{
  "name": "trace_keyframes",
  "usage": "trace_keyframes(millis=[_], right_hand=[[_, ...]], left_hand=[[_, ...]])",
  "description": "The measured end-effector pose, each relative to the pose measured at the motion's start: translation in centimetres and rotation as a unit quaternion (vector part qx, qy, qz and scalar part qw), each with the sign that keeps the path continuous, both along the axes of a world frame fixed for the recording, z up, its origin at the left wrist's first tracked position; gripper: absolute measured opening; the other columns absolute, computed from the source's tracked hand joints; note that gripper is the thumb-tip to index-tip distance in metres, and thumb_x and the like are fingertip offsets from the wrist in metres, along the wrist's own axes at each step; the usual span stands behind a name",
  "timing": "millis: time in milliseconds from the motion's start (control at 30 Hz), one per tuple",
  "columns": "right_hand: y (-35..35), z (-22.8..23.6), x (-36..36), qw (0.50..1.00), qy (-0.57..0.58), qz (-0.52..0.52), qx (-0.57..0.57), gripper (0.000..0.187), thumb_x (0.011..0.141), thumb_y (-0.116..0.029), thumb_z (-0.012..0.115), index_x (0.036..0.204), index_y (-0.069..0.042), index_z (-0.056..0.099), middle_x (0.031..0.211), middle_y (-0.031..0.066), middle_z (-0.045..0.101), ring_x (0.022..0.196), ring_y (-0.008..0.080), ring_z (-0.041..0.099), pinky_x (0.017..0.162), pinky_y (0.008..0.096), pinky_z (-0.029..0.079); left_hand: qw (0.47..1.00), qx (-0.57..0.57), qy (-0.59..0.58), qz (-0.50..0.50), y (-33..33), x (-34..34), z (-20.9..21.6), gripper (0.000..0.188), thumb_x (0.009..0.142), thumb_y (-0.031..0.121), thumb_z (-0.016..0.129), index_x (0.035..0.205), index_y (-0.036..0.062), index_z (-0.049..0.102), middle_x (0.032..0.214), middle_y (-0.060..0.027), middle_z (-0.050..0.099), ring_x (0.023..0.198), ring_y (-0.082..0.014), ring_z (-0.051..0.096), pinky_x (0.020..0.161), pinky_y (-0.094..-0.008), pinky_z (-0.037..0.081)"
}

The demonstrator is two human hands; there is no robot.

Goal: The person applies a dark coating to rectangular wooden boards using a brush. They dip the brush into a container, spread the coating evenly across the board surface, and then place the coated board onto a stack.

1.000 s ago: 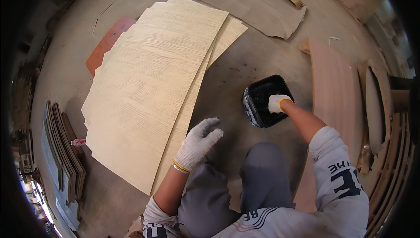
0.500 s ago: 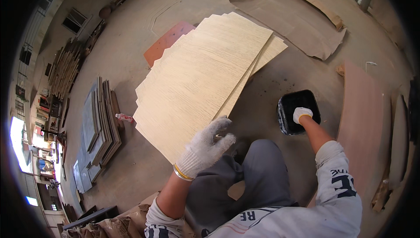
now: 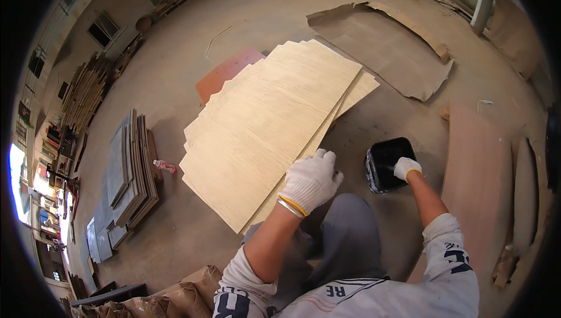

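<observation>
A fanned stack of thin pale wood-grain panels (image 3: 266, 122) lies in front of me. My left hand (image 3: 310, 179), in a white knit glove, is at the stack's near right edge with fingers apart and slightly bent; it holds nothing that I can see. At the right, a black square-cornered tub (image 3: 385, 157) with whitish smears on its outside stands on the floor. My right hand (image 3: 405, 168), gloved too, is closed over the tub's near right side. What its fingers hold, if anything, is hidden.
A reddish board (image 3: 228, 72) shows beyond the stack. Grey panels (image 3: 125, 172) are piled at the left beside a red-and-white bottle (image 3: 165, 166). Brown sheeting (image 3: 385, 49) lies far right, a long pinkish board (image 3: 476, 172) nearer. Brown sacks (image 3: 169, 300) sit at lower left.
My left hand has moved right along the panels' near edge, its fingers less spread. My right hand has come from inside the tub to its near right side. The view has tilted up slightly.
</observation>
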State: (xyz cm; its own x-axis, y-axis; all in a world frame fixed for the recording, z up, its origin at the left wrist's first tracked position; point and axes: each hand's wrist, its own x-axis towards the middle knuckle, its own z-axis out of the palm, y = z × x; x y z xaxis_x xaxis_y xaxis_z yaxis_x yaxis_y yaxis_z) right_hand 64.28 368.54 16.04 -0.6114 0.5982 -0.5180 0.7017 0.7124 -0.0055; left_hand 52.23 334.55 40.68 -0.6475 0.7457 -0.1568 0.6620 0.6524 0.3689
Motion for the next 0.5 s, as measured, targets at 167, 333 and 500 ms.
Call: trace_keyframes(millis=[167,333,500], right_hand=[[1.7,4.5,1.8,0.996,0.048,-0.055,-0.049,0.037,0.077,-0.021,0.072,0.112,-0.012,0.08,0.095,0.0172,0.077,0.083,0.0304,0.075,0.079,0.0409,0.057],[1.9,8.0,4.5,0.919,0.183,-0.217,-0.273,0.036,0.083,-0.016,0.07,0.116,-0.005,0.076,0.073,0.0108,0.068,0.057,0.0196,0.061,0.053,0.0358,0.047],[2.7,7.0,8.4,0.825,0.292,-0.295,-0.384,0.036,0.098,-0.023,0.064,0.13,-0.008,0.069,0.072,0.0059,0.064,0.048,0.0116,0.052,0.041,0.0255,0.035]], left_hand=[[0.992,0.035,-0.001,0.123,-2.8,-3.4,-1.9,0.051,0.098,0.041,0.064,0.135,0.0053,0.061,0.127,-0.0202,0.068,0.115,-0.0395,0.066,0.098,-0.0465,0.053],[0.992,-0.031,0.035,0.116,-4.3,-3.6,-3.0,0.05,0.098,0.039,0.065,0.134,0.0051,0.06,0.132,-0.0178,0.066,0.115,-0.0389,0.066,0.096,-0.0474,0.054],[0.994,-0.027,0.041,0.097,-3.9,-2.1,-2.9,0.047,0.097,0.038,0.065,0.132,0.0061,0.061,0.13,-0.0177,0.066,0.112,-0.039,0.067,0.094,-0.0478,0.054]])
